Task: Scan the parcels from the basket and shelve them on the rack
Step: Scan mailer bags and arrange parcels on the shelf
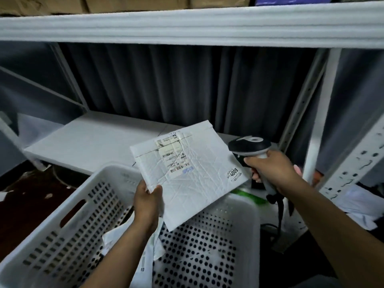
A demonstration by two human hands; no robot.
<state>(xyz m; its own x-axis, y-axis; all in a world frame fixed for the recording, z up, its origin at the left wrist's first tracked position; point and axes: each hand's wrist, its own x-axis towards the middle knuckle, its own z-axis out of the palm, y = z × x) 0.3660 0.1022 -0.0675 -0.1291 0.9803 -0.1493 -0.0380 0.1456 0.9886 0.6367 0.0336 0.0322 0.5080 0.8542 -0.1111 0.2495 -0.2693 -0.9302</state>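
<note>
Now, with the left grip (148, 201) pinching a corner of the white parcel (193, 183) above the basket (68, 204) and the right grip (272, 169) curled round the scanner (249, 145), tilt the barcode label (179, 169) squarely toward the scanner's head.

Left hand (146, 201), right hand (270, 169) raised, fingers (156, 191) curled.

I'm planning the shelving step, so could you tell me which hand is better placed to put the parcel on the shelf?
Probably left. The left hand holds the parcel in front of the shelf; the right hand grips the scanner.
</note>
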